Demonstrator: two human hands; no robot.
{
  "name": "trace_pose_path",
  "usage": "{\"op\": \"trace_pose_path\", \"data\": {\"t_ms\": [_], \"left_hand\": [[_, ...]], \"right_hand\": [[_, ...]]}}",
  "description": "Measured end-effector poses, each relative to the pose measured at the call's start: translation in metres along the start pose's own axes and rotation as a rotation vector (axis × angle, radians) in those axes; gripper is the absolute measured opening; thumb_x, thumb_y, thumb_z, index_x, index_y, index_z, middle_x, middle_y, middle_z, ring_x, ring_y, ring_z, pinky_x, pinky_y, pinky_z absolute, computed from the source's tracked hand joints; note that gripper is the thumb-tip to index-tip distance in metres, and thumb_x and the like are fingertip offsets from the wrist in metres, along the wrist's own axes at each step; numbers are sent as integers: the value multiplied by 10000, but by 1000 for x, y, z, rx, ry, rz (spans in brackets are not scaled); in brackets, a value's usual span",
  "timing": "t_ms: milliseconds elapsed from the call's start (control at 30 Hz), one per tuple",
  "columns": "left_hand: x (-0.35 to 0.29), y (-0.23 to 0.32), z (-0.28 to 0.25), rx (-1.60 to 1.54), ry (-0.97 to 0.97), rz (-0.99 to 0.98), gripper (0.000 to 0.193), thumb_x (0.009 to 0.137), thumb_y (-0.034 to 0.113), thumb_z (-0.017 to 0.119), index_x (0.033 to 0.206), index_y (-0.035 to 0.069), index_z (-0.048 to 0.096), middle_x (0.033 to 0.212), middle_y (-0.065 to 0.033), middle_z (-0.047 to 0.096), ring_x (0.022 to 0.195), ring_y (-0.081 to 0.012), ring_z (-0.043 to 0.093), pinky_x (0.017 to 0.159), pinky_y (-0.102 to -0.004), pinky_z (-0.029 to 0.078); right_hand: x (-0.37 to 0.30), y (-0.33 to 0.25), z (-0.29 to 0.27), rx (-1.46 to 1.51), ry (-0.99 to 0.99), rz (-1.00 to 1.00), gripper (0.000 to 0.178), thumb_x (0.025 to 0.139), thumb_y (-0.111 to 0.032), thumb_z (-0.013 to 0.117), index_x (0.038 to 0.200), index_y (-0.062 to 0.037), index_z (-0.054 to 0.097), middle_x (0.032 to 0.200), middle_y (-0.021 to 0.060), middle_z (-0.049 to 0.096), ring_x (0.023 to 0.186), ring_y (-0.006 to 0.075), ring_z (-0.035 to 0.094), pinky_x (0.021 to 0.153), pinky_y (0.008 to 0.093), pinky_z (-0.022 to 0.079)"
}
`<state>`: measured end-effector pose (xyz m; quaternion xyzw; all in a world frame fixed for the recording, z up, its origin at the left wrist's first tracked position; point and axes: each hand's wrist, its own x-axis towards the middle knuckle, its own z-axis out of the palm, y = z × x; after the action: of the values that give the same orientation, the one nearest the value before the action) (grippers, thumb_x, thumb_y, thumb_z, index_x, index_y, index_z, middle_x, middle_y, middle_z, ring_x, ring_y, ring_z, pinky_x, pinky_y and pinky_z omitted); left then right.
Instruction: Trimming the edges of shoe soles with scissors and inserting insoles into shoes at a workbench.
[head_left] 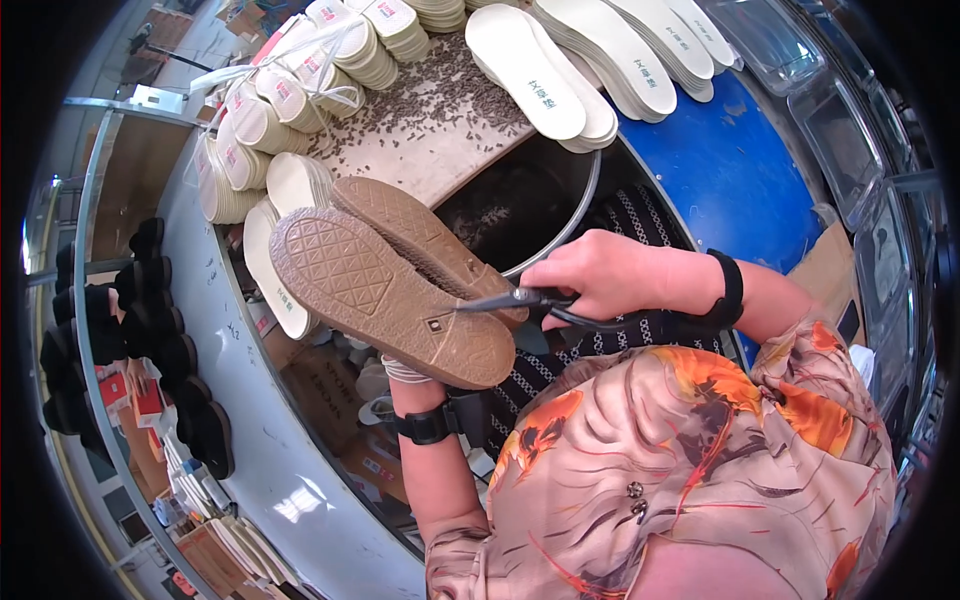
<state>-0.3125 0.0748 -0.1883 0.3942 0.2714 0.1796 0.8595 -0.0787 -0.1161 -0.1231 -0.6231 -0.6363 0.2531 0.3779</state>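
Observation:
A pair of shoes with brown patterned soles is held up in front of me, soles facing up. The nearer shoe (pixel 365 290) overlaps the farther shoe (pixel 400 220). My left forearm (pixel 440 490) reaches up behind them; my left hand is hidden there, gripping the pair from below. My right hand (pixel 590 275) is closed round the dark handles of a pair of scissors (pixel 500 300). The blades point left, their tip at the nearer sole, close to a small diamond mark on the heel. What the tip touches is too small to tell.
Stacks of cream insoles (pixel 285 95) stand at the back left, with more insoles (pixel 540 75) at the back right. Small dark bits (pixel 430 105) lie scattered over the worktop. A grey hoop (pixel 590 190) rims a dark opening. Black shoes (pixel 180 350) fill a rack at left.

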Motion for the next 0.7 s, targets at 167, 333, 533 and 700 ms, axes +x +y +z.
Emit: {"op": "trace_pose_path", "data": {"t_ms": [167, 333, 533, 700], "left_hand": [[11, 5, -1, 40, -120, 16, 421, 927, 248, 363, 1302, 64, 308, 1289, -100, 415, 1126, -244, 445, 948, -372, 381], [27, 10, 3, 136, -143, -19, 413, 924, 233, 371, 1296, 62, 316, 1282, -99, 423, 1121, -241, 449, 943, -369, 383], [27, 1, 8, 250, -101, -33, 404, 920, 215, 379, 1289, 60, 325, 1273, -98, 432, 1115, -236, 454, 937, -365, 386], [34, 1, 9, 333, -99, -48, 397, 916, 200, 387, 1284, 58, 333, 1266, -96, 440, 1110, -233, 458, 933, -362, 388]], "right_hand": [[-13, 21, -17, -233, 103, 181, 427, 635, -355, 716, 937, -88, 576, 717, 87, 569, 689, 270, 595, 589, 358, 480], [-8, 30, -27, -369, 131, 23, 419, 630, -345, 709, 943, -103, 572, 706, 73, 564, 675, 257, 591, 575, 354, 481], [-7, 43, -27, -355, 39, -76, 461, 639, -324, 722, 997, -82, 563, 724, 70, 547, 645, 234, 578, 531, 318, 462], [-9, 45, -13, -198, 82, 3, 390, 678, -287, 704, 969, -64, 570, 667, 96, 561, 600, 263, 583, 537, 340, 467]]}}
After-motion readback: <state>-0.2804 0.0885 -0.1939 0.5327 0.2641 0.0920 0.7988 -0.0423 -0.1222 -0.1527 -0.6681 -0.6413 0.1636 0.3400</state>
